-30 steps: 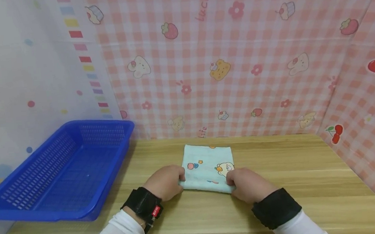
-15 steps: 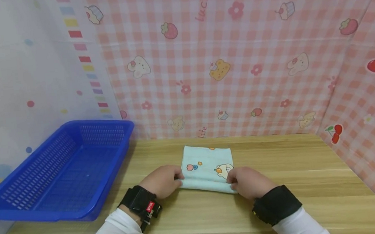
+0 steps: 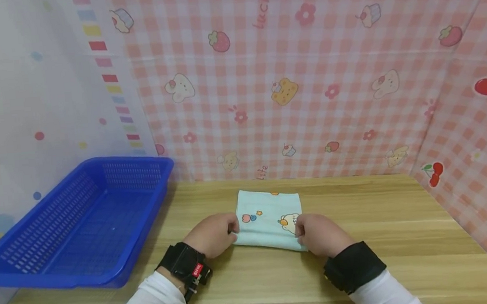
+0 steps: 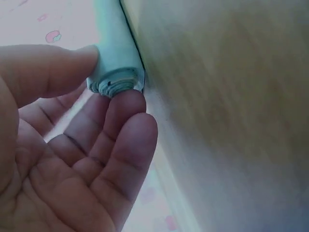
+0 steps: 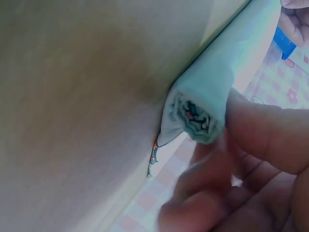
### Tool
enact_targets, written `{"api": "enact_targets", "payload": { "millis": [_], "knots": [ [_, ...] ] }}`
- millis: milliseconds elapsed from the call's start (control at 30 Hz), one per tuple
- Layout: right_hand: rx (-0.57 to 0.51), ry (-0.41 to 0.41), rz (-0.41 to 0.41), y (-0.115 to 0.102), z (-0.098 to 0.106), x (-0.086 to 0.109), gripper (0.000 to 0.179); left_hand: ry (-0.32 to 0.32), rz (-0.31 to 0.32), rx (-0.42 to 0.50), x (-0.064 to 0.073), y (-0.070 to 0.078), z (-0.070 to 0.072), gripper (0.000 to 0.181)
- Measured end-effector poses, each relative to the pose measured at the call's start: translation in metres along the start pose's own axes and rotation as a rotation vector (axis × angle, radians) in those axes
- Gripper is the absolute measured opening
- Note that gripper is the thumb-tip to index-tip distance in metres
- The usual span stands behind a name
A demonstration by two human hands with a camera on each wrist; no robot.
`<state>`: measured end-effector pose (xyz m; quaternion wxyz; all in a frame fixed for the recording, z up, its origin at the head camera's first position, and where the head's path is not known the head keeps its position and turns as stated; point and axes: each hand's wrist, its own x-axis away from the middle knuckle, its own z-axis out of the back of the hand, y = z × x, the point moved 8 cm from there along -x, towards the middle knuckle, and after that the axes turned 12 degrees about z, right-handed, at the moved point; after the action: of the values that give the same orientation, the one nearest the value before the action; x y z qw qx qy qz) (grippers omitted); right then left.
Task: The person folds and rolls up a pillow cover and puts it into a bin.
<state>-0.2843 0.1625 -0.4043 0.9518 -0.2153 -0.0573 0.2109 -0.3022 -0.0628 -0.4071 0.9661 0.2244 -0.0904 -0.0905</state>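
Observation:
A pale blue cloth (image 3: 268, 212) with cartoon prints lies on the table, its near edge turned into a roll. At the left end of that roll, my left hand (image 3: 213, 234) pinches it; the left wrist view has the thumb on the rolled cloth (image 4: 113, 53) and fingertips at its layered end. My right hand (image 3: 320, 234) grips the right end, and in the right wrist view thumb and fingers bracket the spiral end of the roll (image 5: 203, 101). Beyond the roll, a flat part of the cloth stretches toward the back wall.
A blue plastic basket (image 3: 145, 223) with slotted sides stands at the left on the wooden table (image 3: 255, 286). Pink checked sheeting (image 3: 255, 93) covers the wall behind and the right side; a white printed sheet (image 3: 39, 102) hangs at the left.
The cloth's near edge, flat a second ago, is now turned over into a roll, leaving less flat cloth showing. Both hands stay at its two ends, with small shifts of the fingers.

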Motion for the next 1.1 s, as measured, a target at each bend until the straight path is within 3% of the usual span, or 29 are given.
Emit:
{"api": "enact_targets", "payload": {
  "millis": [167,400,767,900,1100],
  "knots": [
    [0.075,0.017,0.054,-0.007,0.002,0.001,0.015,0.035,-0.038,-0.022,0.004,0.003,0.002,0.010],
    [0.073,-0.015,0.061,-0.010,-0.001,0.007,0.017,0.012,-0.026,-0.011,0.006,0.004,0.000,0.018],
    [0.115,-0.035,0.100,-0.013,-0.006,0.004,0.026,0.075,-0.063,-0.141,0.008,0.014,0.001,0.018],
    [0.131,-0.021,0.122,-0.014,-0.005,0.005,0.023,0.070,-0.056,-0.113,0.006,0.009,0.002,0.013],
    [0.093,-0.053,0.114,-0.009,-0.006,0.005,0.013,0.009,-0.031,-0.015,0.004,0.000,0.003,0.007]
  ]
}}
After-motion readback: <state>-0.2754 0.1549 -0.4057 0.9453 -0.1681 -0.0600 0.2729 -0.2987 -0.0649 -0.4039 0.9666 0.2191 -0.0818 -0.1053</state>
